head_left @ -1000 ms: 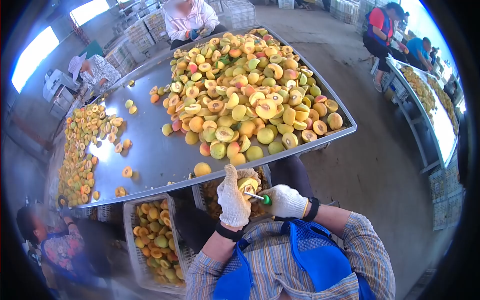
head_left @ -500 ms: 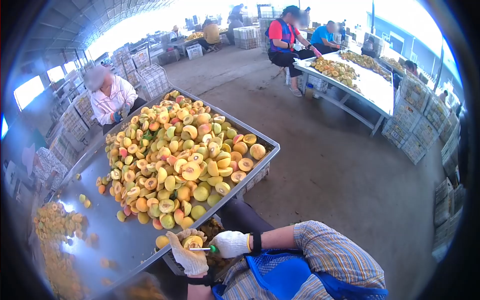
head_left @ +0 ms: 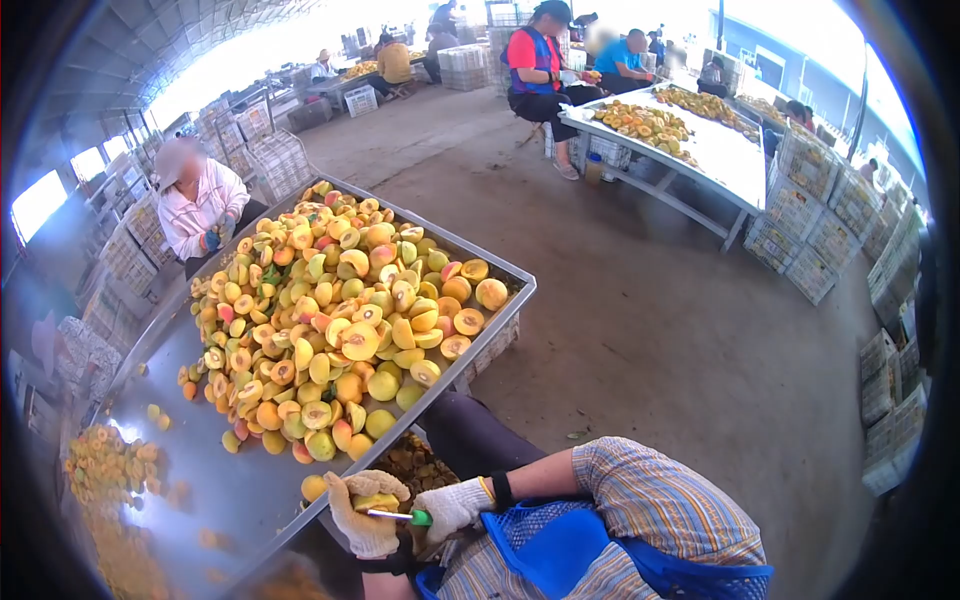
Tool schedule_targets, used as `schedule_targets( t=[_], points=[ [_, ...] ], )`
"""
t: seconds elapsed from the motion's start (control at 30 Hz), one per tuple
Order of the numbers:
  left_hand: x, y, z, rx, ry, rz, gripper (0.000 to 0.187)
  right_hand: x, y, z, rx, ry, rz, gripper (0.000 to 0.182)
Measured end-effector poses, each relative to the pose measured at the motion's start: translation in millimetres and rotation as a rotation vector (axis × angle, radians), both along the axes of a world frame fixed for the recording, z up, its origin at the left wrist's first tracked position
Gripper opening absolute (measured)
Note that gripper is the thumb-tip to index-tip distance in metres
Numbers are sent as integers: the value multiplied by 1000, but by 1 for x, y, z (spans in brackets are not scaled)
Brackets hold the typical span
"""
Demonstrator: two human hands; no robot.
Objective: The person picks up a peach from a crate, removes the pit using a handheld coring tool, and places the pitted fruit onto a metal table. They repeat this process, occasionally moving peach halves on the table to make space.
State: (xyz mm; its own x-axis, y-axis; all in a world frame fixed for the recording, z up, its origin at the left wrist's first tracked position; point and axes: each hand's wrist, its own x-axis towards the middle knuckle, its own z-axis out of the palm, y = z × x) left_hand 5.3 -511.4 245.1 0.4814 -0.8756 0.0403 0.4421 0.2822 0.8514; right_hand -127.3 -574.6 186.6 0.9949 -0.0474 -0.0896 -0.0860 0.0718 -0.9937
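Observation:
My left hand (head_left: 366, 520), in a pale glove, is closed around a peach half (head_left: 376, 502) near the table's front edge. My right hand (head_left: 453, 508), in a white glove, grips a small tool (head_left: 421, 518) with a green handle. The tool's thin metal shaft points left and lies against the fruit. Beyond my hands, a large heap of halved yellow and orange peaches (head_left: 330, 330) covers much of the metal table (head_left: 190, 440). Below the table edge, a container of dark pits (head_left: 415, 462) shows partly behind my hands.
A person in a pink jacket (head_left: 200, 205) works across the table at left. Another table (head_left: 730, 165) with fruit and seated people is at the back right. Stacked crates (head_left: 800, 220) line the right side. More fruit (head_left: 110, 465) lies at the lower left.
The whole view has shifted, so the table and people appear further left. The fruit in my left hand is tilted, its cut face now less visible. Both hands keep their hold.

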Motion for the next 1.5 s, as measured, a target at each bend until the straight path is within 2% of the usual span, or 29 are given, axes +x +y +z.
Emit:
schedule_targets(
  t=[0.07,0.13,0.2,0.23,0.3,0.33,0.37,0.4,0.43,0.47,0.5,0.53,0.57,0.63,0.67,0.7,0.77,0.8,0.83,0.9,0.97,1.03,1.1,1.13,1.2,1.33,1.4,1.43,1.5],
  points=[
    [-3,2,-6,-87,139,-10,60,2,1,-11,34,-112,-29,24],
    [1,2,-5,65,12,29,60,0,-14,12,-718,175,-88,26],
    [9,3,-3,275,-247,77,59,0,-25,15,-710,203,-168,24],
    [8,3,-1,275,-245,76,59,-1,-26,18,-721,178,-164,23],
    [3,9,2,-9,-123,-110,63,0,-12,-2,-394,155,28,20],
    [-9,4,3,-241,101,-189,64,1,7,-15,-39,82,43,17],
    [4,-7,-18,-587,274,-538,62,-1,18,-10,14,11,-42,12],
    [5,-9,-19,-598,294,-549,56,6,23,-33,83,-11,-155,12],
    [-7,-3,-14,-338,526,-110,51,3,8,2,-178,19,-50,15],
    [-1,-7,-12,-135,230,80,46,6,-3,19,-356,69,-25,20],
    [11,-5,-15,-63,475,172,45,7,-6,38,-352,242,-44,21],
    [29,3,-21,-42,560,221,46,9,-5,41,-421,301,-34,21],
    [46,17,-23,0,419,323,47,13,-8,45,-501,352,-44,22],
    [79,50,-28,31,406,499,47,22,-16,63,-555,589,58,30],
    [96,73,-36,57,324,648,47,19,-20,43,-716,433,18,34],
    [95,94,-15,163,254,790,45,14,-22,22,-869,273,-34,38],
    [115,144,-17,356,32,1024,49,12,-27,20,-872,271,-38,41],
    [126,169,-22,548,-248,1046,46,12,-29,21,-859,319,3,42],
    [148,199,-42,1100,-1016,1052,37,13,-30,24,-843,368,44,42],
    [140,182,-28,1231,-1403,1174,43,19,-27,31,-802,441,83,43],
    [135,137,-16,1092,-1606,1052,49,17,-21,27,-853,337,42,43],
    [137,82,-19,908,-1704,796,53,19,-19,23,-848,323,63,43],
    [133,26,-7,1226,-1642,403,61,21,-19,26,-833,355,81,43],
    [137,4,-8,1218,-1645,401,61,21,-20,25,-835,357,74,43],
    [146,-28,-13,1540,-1372,-49,67,19,-22,23,-856,346,96,43],
    [156,-18,-14,1500,-1363,-76,65,16,-25,27,-865,318,39,44],
    [162,10,-19,1019,-1073,149,57,17,-28,43,-764,346,-50,46],
    [159,20,-25,1026,-1071,159,57,21,-31,65,-597,499,-25,48],
    [148,39,-36,163,-47,181,48,18,-31,46,-784,273,-134,48]
  ],
)
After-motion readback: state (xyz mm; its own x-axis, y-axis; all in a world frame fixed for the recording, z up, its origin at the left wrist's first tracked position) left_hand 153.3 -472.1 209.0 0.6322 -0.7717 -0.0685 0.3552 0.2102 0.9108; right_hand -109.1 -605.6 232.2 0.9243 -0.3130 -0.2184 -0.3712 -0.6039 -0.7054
